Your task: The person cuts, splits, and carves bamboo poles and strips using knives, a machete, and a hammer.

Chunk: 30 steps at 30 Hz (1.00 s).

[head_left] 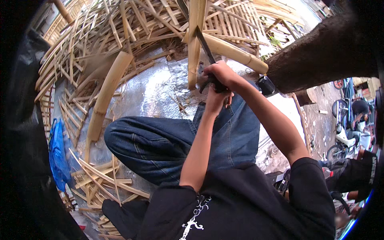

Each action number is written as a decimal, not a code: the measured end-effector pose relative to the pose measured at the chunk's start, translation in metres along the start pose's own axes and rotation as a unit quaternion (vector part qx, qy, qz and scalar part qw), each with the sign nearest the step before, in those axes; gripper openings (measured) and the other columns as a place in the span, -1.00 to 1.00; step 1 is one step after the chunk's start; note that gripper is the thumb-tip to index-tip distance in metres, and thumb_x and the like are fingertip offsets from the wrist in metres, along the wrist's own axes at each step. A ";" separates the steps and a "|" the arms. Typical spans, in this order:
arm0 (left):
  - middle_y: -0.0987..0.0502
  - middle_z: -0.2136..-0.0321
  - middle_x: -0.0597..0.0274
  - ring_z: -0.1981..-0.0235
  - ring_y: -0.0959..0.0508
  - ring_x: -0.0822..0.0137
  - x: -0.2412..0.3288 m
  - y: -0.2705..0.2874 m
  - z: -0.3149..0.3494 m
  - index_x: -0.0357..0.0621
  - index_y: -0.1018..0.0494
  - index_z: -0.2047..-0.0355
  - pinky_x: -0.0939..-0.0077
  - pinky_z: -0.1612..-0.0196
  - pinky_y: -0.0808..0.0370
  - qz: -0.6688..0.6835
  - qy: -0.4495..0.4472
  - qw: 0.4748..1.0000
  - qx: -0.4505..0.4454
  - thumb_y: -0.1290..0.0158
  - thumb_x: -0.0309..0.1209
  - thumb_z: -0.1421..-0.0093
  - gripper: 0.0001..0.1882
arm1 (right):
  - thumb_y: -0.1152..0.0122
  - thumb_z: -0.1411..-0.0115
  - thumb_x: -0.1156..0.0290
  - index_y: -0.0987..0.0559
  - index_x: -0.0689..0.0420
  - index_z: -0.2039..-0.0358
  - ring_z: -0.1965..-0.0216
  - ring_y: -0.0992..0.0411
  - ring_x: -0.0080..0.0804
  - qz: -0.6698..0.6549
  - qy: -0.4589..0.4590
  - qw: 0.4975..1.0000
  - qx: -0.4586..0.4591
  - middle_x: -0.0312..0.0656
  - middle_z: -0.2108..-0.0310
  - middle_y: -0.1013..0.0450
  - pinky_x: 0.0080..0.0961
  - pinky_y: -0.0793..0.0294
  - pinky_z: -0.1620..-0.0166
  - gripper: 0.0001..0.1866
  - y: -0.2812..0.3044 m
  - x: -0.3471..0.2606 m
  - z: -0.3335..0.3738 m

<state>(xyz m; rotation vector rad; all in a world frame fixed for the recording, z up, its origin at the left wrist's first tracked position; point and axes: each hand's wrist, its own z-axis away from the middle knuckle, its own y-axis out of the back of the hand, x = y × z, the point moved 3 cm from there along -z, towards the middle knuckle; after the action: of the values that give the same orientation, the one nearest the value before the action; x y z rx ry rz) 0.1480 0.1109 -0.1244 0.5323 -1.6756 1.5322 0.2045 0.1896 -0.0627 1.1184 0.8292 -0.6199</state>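
A machete [207, 49] with a long dark blade slants up to the left and crosses an upright length of split bamboo [193, 60]. The blade shows on both sides of the bamboo and seems lodged in it. My right hand [222, 74] is closed round the upper part of the machete's handle. Just below it, my left hand [216, 101] is closed at the handle's lower end; some of its fingers are hidden. A thick bamboo piece [236, 51] lies behind the upright one, pointing right.
Bamboo slats [108, 24] lie heaped ahead. A wide bamboo piece [107, 94] leans at left, near a blue plastic sheet [59, 154]. Cut strips [96, 180] lie lower left. A thick log [324, 52] juts in at right; people and motorbikes [340, 140] are beyond.
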 end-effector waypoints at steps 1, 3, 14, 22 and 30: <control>-0.40 0.70 0.22 0.77 -0.40 0.35 0.003 0.010 0.009 -0.21 -0.42 0.48 0.53 0.74 -0.28 -0.033 -0.022 0.999 0.002 -0.17 -0.38 0.10 -0.79 | -0.22 0.12 0.26 -0.47 0.51 0.57 0.52 -0.32 -0.45 -0.007 -0.043 0.999 -0.019 -0.08 0.62 -0.43 -0.39 -0.40 0.37 -0.57 -0.011 -0.018 0.005; -0.41 0.70 0.22 0.77 -0.41 0.36 0.001 0.023 0.018 -0.20 -0.42 0.50 0.53 0.73 -0.29 -0.027 -0.003 1.000 0.009 -0.16 -0.38 0.11 -0.80 | -0.23 0.12 0.26 -0.48 0.50 0.57 0.53 -0.31 -0.46 -0.003 -0.043 0.998 -0.037 -0.09 0.63 -0.43 -0.40 -0.40 0.37 -0.58 -0.027 -0.017 0.009; -0.42 0.73 0.21 0.73 -0.43 0.38 -0.041 0.071 -0.011 -0.26 -0.43 0.52 0.55 0.67 -0.31 0.090 -0.039 0.995 -0.031 -0.12 -0.49 0.16 -0.84 | -0.16 0.15 0.33 -0.46 0.53 0.60 0.54 -0.53 -0.17 0.048 -0.049 0.996 0.064 0.20 0.68 -0.40 -0.29 -0.47 0.40 -0.62 -0.062 -0.007 -0.013; -0.41 0.70 0.19 0.72 -0.43 0.35 -0.047 0.077 -0.013 -0.26 -0.43 0.43 0.54 0.67 -0.32 0.157 -0.002 0.984 -0.083 -0.12 -0.54 0.19 -0.76 | -0.15 0.13 0.34 -0.48 0.48 0.59 0.43 -0.53 0.14 0.116 -0.041 0.986 0.114 0.33 0.57 -0.42 -0.20 -0.47 0.31 -0.65 -0.067 -0.016 -0.005; -0.41 0.73 0.19 0.75 -0.42 0.38 -0.053 0.054 -0.035 -0.22 -0.41 0.59 0.55 0.69 -0.30 0.088 0.028 0.988 -0.124 -0.13 -0.50 0.21 -0.86 | -0.11 0.11 0.37 -0.44 0.45 0.66 0.64 -0.39 -0.24 0.048 -0.039 0.985 0.159 0.14 0.72 -0.38 -0.25 -0.41 0.45 -0.70 -0.028 0.017 -0.010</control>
<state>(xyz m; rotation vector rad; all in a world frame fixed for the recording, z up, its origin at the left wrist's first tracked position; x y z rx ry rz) 0.1483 0.1443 -0.2009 0.2142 -1.8765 1.4172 0.1900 0.1893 -0.0934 1.4056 0.6178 -0.7262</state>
